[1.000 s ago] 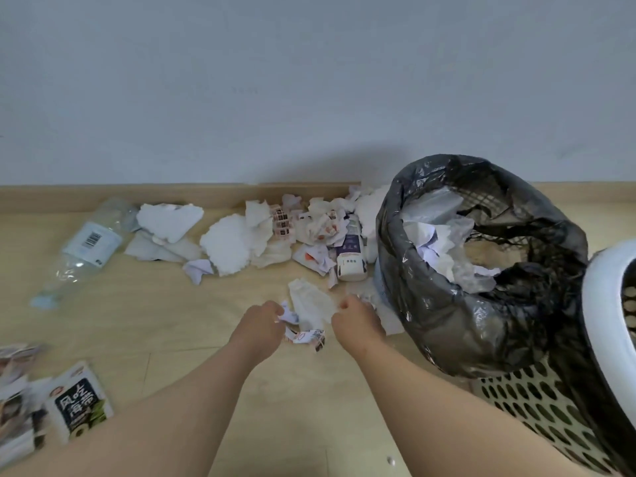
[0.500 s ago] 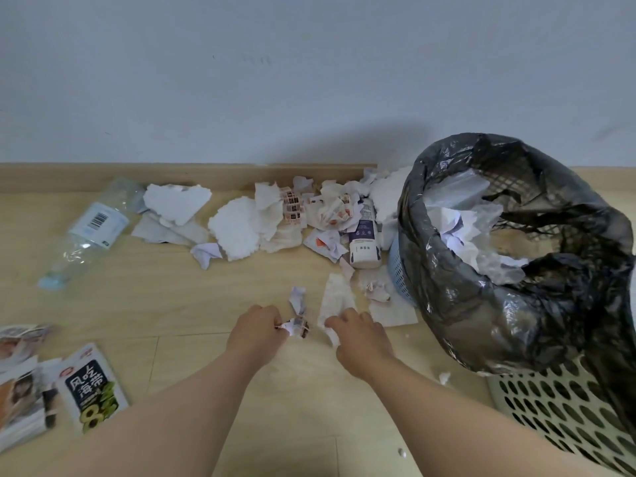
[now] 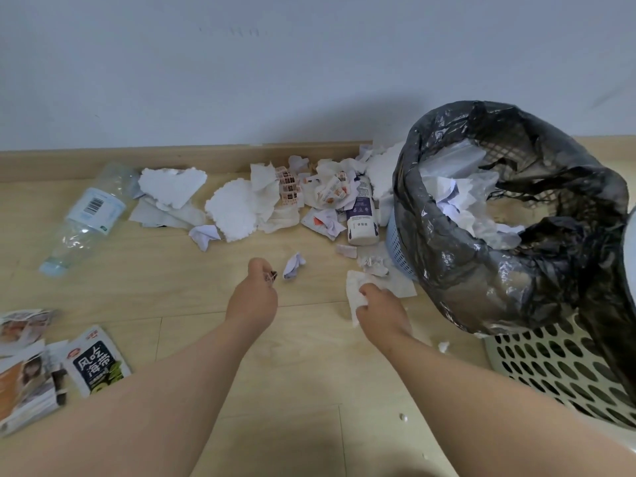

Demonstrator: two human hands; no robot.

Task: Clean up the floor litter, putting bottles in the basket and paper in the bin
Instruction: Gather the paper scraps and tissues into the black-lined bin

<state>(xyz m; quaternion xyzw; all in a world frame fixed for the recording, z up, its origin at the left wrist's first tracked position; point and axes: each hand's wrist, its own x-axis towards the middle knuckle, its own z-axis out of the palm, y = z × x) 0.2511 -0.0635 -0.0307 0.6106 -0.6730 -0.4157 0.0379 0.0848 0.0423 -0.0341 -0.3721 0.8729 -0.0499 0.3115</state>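
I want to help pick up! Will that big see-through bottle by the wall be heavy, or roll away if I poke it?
Probably light: the clear bottle looks empty. Lying on its side on smooth floor, it may roll. Its dented walls suggest it squashes easily.

Far to the left of the bin (image 3: 447, 266), a dark snack packet (image 3: 98, 361) carries large white Chinese characters reading 风吃海带, with a small red logo above them that is too small to read. Left of the bin, near the wall, a clear bottle (image 3: 87, 215) bears a barcode on its pale label. Just beside the bin, a white bottle (image 3: 361, 215) has a purple label whose small print cannot be read.
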